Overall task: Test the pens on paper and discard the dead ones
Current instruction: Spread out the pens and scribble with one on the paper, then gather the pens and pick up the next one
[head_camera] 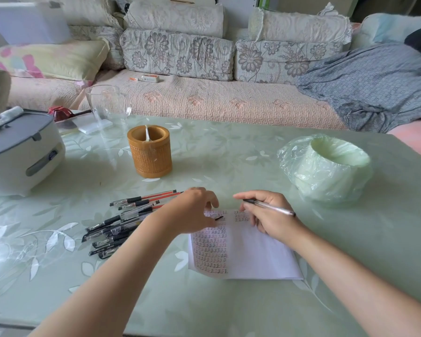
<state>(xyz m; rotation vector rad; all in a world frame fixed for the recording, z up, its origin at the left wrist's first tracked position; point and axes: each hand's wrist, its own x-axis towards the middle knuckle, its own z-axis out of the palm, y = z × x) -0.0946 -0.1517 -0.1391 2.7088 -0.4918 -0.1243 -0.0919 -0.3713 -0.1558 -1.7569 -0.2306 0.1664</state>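
**Pen held over the test sheet**

At centre frame the right hand (270, 220) pinches a clear pen (272, 207) between thumb and fingers above the scribbled paper (253, 254). The left hand (192, 210) curls over the sheet's upper left corner; a small black piece (219, 218), perhaps a cap, shows beneath it, grip unclear. Other pens (122, 222) lie heaped just left.

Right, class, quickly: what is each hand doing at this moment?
Left hand: over the paper, a small black piece beneath it; grip cannot be told.
Right hand: holds a pen.
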